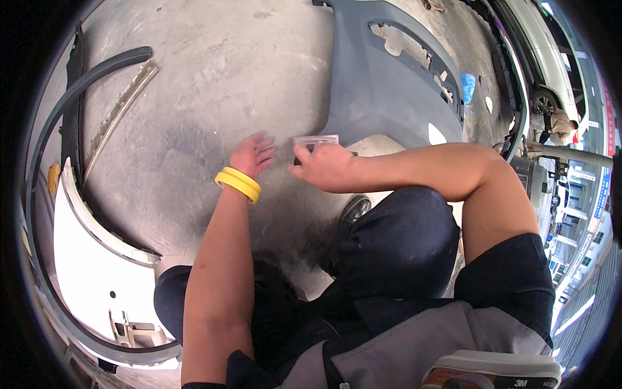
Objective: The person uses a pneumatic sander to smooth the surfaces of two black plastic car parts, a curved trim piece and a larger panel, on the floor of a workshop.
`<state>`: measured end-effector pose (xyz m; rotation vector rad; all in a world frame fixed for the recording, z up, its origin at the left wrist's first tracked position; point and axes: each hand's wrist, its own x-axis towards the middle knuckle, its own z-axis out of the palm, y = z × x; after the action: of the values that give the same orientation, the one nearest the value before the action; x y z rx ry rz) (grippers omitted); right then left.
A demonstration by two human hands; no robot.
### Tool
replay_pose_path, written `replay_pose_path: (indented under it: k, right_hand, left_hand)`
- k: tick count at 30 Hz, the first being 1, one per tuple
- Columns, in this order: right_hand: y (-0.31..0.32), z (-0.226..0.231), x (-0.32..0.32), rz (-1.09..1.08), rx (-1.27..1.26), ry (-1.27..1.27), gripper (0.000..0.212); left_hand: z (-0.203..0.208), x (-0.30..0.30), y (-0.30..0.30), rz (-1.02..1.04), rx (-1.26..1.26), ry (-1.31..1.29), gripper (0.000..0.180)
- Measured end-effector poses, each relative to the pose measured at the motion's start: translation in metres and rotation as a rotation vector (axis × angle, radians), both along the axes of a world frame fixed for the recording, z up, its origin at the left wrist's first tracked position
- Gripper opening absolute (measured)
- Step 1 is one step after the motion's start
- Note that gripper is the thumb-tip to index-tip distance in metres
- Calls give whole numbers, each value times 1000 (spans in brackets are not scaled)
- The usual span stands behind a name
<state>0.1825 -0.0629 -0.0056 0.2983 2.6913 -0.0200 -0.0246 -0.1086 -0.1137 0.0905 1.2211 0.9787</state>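
Note:
My right hand [326,167] is closed around a small flat block [315,139], pale along its far face and dark where my fingers wrap it; its exact kind is unclear. It is close to the near left corner of a grey car bumper cover [369,91]; whether they touch I cannot tell. My left hand [251,155] hovers to the left, slightly blurred, fingers apart and holding nothing. A yellow roll of tape [238,184] circles my left wrist like a bracelet.
At the left lie a white car body panel [97,259], a curved black trim strip [65,107] and a narrow pale strip [120,117]. Beyond the bumper is blue plastic [468,88]. At the far right, a person [560,127] is beside a white car [544,45]. My knee [402,240] is raised below my right forearm.

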Motion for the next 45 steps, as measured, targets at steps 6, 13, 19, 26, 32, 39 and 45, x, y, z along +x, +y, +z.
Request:
replay_pose_path:
  k: [6, 13, 19, 26, 32, 39, 45]
  right_hand:
    - [18, 21, -7, -135, 15, -38, 52]
    - [85, 66, 27, -664, 131, 211, 45]
    - [24, 30, 40, -299, -148, 46, 51]
    - [54, 52, 47, -520, -96, 118, 47]
    - [111, 90, 56, -782, -38, 102, 64]
    - [167, 86, 55, -802, -12, 85, 57]
    - [279, 89, 19, -776, 25, 71, 66]
  left_hand:
    - [-2, 1, 2, -3, 1, 17, 55]
    - [-7, 10, 10, -29, 20, -22, 55]
    - [-11, 19, 13, -26, 58, -36, 53]
    - [-15, 45, 18, -202, 160, 96, 50]
    - [-23, 82, 30, -577, 510, 575, 63]
    - [25, 91, 43, -797, 391, 812, 61]
    - [64, 89, 33, -1016, 300, 925, 51]
